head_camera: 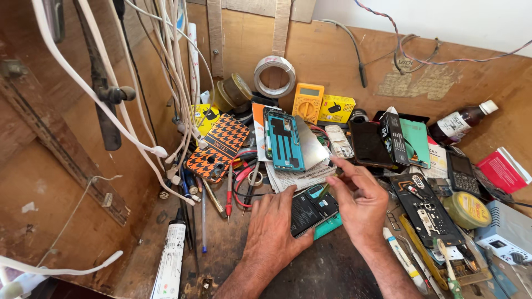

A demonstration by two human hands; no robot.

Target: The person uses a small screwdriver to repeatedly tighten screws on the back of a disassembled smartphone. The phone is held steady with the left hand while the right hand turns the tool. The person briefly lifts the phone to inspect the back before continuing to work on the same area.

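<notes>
An opened phone with its back cover off lies on the wooden bench, battery and boards exposed, on top of a teal piece. My left hand lies flat on the phone's left side and holds it down. My right hand hovers over the phone's upper right corner with fingers pinched around a thin tool; the tool's tip is hard to make out.
A teal phone frame with a metal plate leans behind on newspaper. An orange patterned case, screwdrivers, a yellow multimeter, tape rolls, hanging white cables, a dismantled phone and a bottle crowd the bench.
</notes>
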